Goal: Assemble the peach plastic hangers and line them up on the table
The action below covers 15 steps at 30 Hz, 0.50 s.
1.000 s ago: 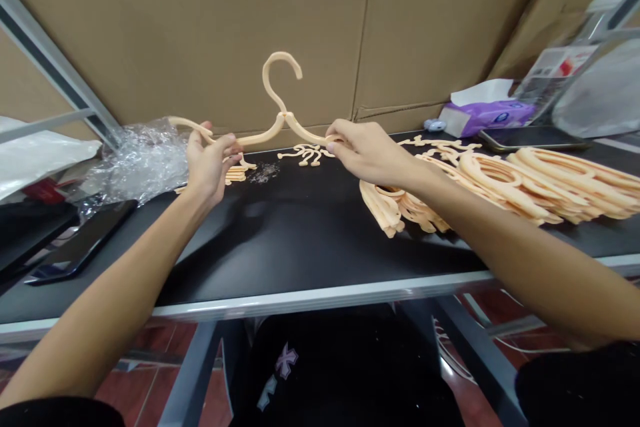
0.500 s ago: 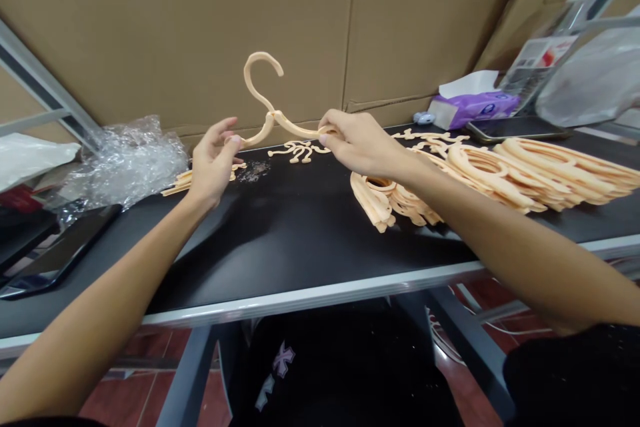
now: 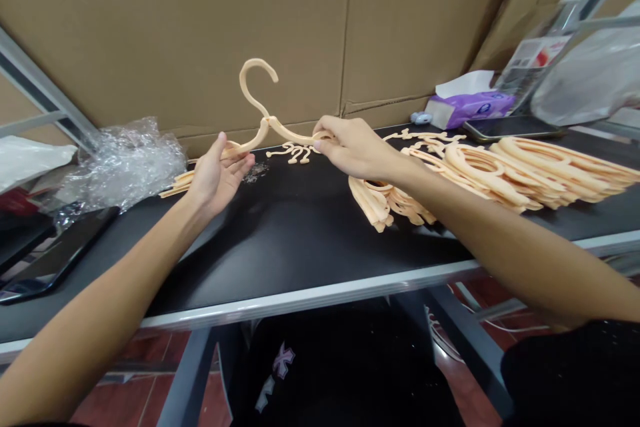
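Note:
A pale peach plastic hanger (image 3: 261, 135) is held up above the back of the black table, its hook upward and its two arms meeting at a joint under the hook. My right hand (image 3: 355, 147) pinches the right arm near its end between thumb and fingers. Against the left arm's end rests my left hand (image 3: 217, 177), thumb raised, fingers stretched out and palm partly showing; that end is hidden behind it. Below the hanger lie small branched peach plastic pieces (image 3: 299, 152). Beneath and beyond my right forearm sit stacked peach hanger parts (image 3: 480, 167).
Crumpled clear plastic wrap (image 3: 130, 160) and a dark tablet-like device (image 3: 65, 250) are at left. Thin peach strips (image 3: 175, 185) lie by my left wrist. A purple tissue pack (image 3: 470, 109), a phone (image 3: 513, 129) and a clear bottle (image 3: 530, 60) stand back right. Cardboard (image 3: 200, 27) rises behind.
My left hand has loosened from its pinch on the hanger's left arm, its fingers now stretched and palm turned up more. The hanger has shifted slightly left and down; my right hand still grips it.

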### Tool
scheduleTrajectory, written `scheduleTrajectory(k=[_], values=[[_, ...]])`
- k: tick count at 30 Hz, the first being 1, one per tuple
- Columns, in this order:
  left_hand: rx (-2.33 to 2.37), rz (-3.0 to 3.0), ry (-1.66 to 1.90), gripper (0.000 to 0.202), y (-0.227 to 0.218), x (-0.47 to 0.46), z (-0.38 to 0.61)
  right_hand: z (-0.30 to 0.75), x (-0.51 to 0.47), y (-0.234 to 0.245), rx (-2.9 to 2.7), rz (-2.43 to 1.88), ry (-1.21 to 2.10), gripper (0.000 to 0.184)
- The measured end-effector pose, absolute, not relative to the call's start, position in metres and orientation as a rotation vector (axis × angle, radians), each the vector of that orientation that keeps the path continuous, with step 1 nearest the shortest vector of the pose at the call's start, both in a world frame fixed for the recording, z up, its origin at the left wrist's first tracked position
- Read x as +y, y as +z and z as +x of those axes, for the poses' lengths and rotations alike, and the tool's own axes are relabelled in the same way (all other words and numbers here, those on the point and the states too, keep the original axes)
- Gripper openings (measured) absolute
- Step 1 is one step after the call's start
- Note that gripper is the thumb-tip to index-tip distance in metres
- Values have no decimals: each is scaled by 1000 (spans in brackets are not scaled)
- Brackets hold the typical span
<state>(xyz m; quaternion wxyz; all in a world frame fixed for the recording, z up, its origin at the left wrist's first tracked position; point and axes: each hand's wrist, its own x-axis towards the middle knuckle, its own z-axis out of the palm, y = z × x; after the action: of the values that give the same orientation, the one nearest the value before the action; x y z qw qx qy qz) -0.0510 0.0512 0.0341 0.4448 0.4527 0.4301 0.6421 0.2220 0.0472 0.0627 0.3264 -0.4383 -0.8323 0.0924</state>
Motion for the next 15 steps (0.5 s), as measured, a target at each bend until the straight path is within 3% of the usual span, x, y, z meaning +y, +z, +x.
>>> scheduleTrajectory(k=[7,15], values=[[1052,1095,1610,28,34,50,-52,221,45,63,-2249,-1145,234,20],[1149,1139,1698,34,38,51,-56,226,48,67,-2203,-1128,219,27]])
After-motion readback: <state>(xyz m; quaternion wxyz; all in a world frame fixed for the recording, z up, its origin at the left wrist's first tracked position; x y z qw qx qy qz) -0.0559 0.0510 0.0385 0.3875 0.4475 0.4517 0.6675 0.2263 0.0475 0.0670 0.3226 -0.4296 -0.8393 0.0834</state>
